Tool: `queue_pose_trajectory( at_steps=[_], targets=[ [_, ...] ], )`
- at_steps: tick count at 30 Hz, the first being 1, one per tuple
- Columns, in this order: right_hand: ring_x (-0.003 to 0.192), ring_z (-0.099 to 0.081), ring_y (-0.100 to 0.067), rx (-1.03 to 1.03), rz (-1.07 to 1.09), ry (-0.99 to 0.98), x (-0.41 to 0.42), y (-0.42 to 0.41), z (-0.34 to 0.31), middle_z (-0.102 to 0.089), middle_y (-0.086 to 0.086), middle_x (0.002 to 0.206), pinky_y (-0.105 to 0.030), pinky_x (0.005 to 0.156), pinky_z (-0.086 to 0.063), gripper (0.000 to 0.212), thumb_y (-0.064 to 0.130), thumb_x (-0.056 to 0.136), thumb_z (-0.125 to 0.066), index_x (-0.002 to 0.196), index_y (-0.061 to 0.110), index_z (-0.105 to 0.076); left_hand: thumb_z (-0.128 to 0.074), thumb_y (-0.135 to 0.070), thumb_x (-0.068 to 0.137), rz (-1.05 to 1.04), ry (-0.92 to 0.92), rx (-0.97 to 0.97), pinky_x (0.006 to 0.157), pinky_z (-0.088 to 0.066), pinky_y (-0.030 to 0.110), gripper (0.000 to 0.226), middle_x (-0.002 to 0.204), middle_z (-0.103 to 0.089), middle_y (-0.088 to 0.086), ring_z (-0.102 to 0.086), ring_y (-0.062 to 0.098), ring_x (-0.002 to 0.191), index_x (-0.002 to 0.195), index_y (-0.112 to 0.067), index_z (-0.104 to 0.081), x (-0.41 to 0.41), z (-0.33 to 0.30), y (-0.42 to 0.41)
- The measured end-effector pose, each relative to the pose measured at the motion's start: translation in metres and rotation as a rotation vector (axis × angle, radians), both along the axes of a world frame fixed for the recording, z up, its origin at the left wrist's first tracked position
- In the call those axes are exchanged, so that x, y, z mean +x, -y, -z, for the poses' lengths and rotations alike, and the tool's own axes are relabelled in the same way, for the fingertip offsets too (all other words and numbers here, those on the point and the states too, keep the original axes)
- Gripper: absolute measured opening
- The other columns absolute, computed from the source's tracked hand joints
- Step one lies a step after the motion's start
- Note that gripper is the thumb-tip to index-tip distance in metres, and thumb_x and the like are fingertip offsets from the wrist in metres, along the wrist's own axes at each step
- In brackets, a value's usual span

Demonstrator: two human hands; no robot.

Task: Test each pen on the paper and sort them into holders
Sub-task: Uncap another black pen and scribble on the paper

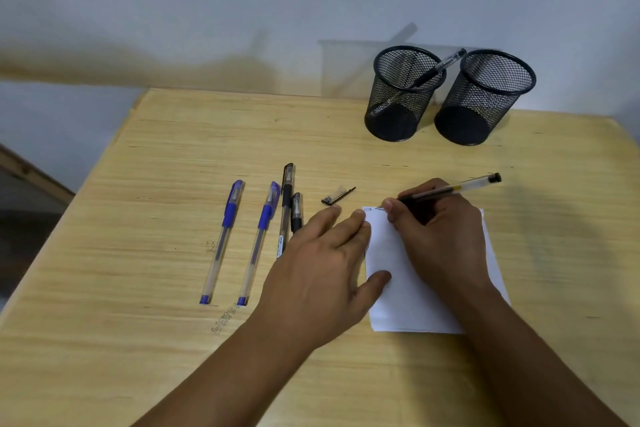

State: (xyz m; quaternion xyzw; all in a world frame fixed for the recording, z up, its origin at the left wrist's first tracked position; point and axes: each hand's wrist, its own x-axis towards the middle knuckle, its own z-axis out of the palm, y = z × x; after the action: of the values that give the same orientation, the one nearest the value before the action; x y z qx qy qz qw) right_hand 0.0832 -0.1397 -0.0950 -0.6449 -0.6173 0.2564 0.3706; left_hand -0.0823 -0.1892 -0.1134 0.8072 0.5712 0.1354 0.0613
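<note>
Two hands are down on the pale wooden tabletop [138, 288]. Right hand [440, 229] pinches a clear-barrelled black pen [453, 188], tip on the top left corner of the white paper sheet [391, 288], small scribbles just beside it. Left hand [322, 267] lies flat, fingers straight, pressing the sheet's left edge. Left of that hand: two capped blue pens [225, 239], then two capped black pens [287, 204]. Ahead of its fingertips, a loose black cap [337, 196]. Beyond the right hand, two black mesh holders [485, 97], the left one with a pen inside.
</note>
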Motion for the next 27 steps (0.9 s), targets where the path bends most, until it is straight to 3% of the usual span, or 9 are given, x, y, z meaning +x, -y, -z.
queue_pose_trajectory(
  at_steps=[19, 27],
  targets=[
    [0.081, -0.062, 0.008, 0.071, -0.014, -0.010, -0.0004, 0.0003, 0.0042, -0.064, 0.019, 0.073, 0.000, 0.069, -0.043, 0.009, 0.023, 0.085, -0.073, 0.084, 0.019, -0.065, -0.047, -0.061, 0.086, -0.005, 0.005, 0.012, 0.103, -0.044, 0.035, 0.064, 0.138, -0.061, -0.004, -0.048, 0.024, 0.133, 0.129, -0.016, -0.065, 0.0014, -0.0010, -0.0007],
    [0.076, -0.059, 0.017, 0.067, 0.004, 0.005, 0.0001, 0.0013, 0.0036, -0.061, 0.022, 0.072, 0.002, 0.068, -0.040, 0.009, 0.024, 0.085, -0.072, 0.084, 0.020, -0.065, -0.047, -0.061, 0.087, -0.004, 0.017, -0.002, 0.105, -0.044, 0.036, 0.064, 0.139, -0.060, -0.004, -0.047, 0.024, 0.134, 0.129, -0.016, -0.064, 0.0005, -0.0006, -0.0011]
  ],
)
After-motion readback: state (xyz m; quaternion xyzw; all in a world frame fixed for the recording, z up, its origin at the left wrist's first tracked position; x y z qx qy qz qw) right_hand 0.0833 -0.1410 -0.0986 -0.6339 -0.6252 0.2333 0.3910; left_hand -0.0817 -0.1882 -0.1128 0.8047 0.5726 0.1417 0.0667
